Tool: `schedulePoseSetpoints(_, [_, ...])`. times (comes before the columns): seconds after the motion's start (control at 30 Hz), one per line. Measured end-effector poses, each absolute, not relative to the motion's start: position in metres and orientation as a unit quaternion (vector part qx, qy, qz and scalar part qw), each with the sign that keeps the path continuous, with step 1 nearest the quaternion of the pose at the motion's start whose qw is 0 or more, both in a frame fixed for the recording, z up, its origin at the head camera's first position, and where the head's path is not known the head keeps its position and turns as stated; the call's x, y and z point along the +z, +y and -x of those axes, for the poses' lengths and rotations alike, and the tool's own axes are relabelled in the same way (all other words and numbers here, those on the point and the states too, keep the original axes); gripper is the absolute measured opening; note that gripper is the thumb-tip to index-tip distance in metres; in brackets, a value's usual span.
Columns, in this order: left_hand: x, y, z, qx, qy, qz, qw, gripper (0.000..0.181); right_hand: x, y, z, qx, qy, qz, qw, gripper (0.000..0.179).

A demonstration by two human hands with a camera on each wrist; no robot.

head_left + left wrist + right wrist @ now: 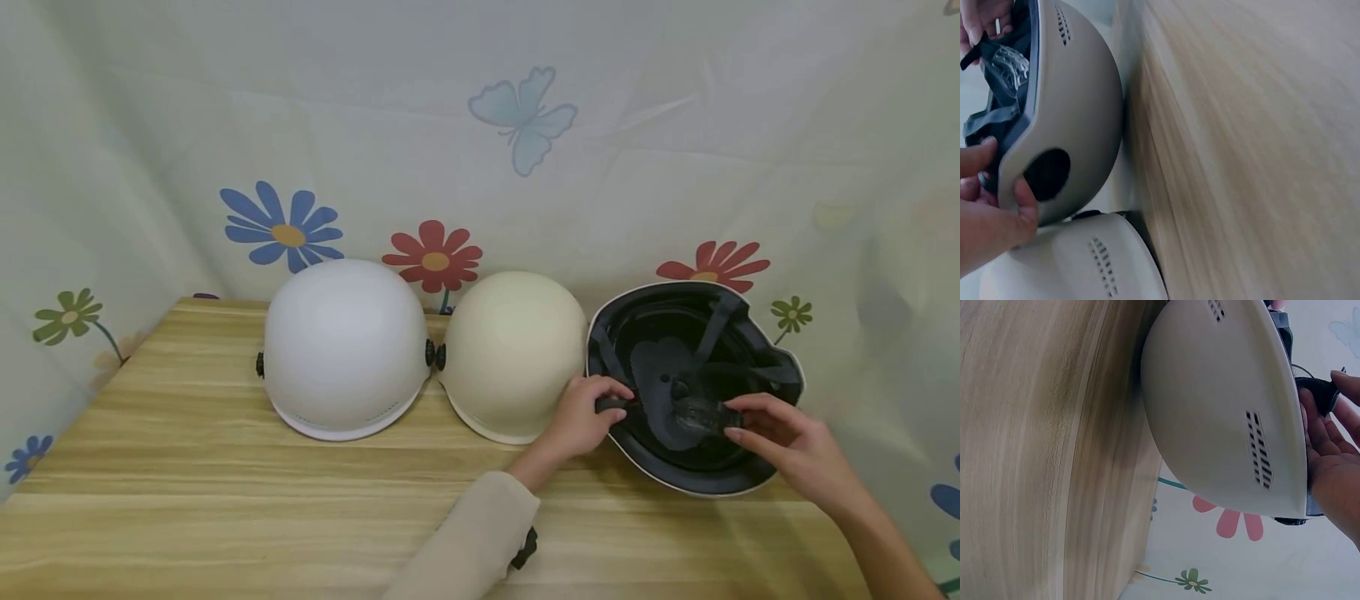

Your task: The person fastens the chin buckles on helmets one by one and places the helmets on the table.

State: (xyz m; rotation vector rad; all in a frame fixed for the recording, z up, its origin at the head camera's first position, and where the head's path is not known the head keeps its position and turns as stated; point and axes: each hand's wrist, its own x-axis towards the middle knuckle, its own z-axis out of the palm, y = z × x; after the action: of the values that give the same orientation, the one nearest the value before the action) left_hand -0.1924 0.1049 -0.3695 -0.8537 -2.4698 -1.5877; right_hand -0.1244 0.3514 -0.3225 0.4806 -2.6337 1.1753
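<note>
An upturned helmet (675, 479) with a pale shell and black lining lies at the right of the table, its opening toward me. My left hand (585, 419) grips its left rim. In the left wrist view, the thumb lies on the outer shell beside a round black knob (1049, 174) and the fingers reach inside the rim. My right hand (795, 442) pinches the end of the black chin strap (1321, 392) between thumb and fingers over the opening. A clear chin cup (1011, 67) hangs on that strap.
A white helmet (345, 346) and a cream helmet (513, 350) stand dome-up to the left, side knobs nearly meeting. The cream one sits close against the upturned helmet. Behind the wooden table (225, 517) hangs a flower-printed curtain (637, 150).
</note>
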Motion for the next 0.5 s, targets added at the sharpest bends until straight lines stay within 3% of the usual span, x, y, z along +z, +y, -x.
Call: schedulePoseSetpoints(0.5, [-0.3632,0.0973,0.1936,-0.628,-0.724,0.282,-0.047,0.014,-0.3249,0.3486,0.1305,0.399,-0.897,-0.162,0.102,0.028])
